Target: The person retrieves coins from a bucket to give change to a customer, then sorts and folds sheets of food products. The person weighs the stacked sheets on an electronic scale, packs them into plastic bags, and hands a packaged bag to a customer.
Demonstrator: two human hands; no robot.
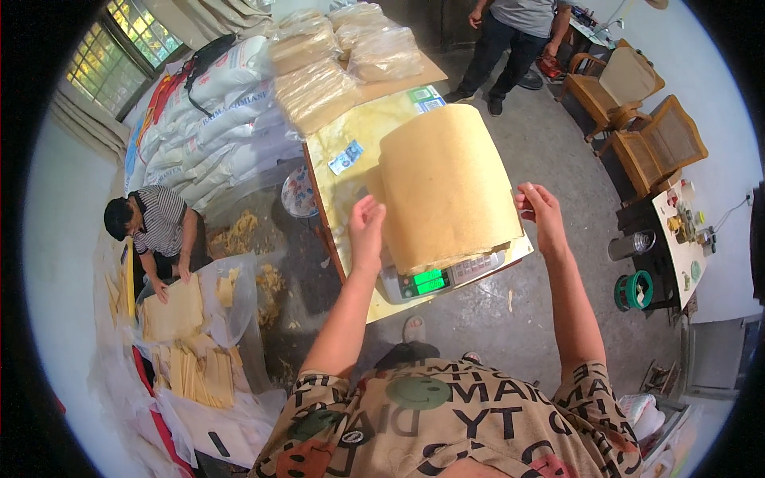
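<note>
A thick stack of yellowish thin sheets (448,185), bowed over the top, rests on a digital scale (391,281) with a lit green display. The scale stands on a table with a yellow cover (334,197). My left hand (366,230) is raised at the left side of the stack, fingers apart and holding nothing. On the right side my right hand (538,209) hovers by the stack's edge with curled fingers, empty as far as I see. A banknote (346,157) lies on the cover left of the stack.
Bagged sheet stacks (317,92) lie at the table's far end, white sacks (227,107) beside them. A person (164,233) handles sheets at lower left; another person (514,42) stands beyond the table. Wooden chairs (657,143) and a side table (687,245) are at right.
</note>
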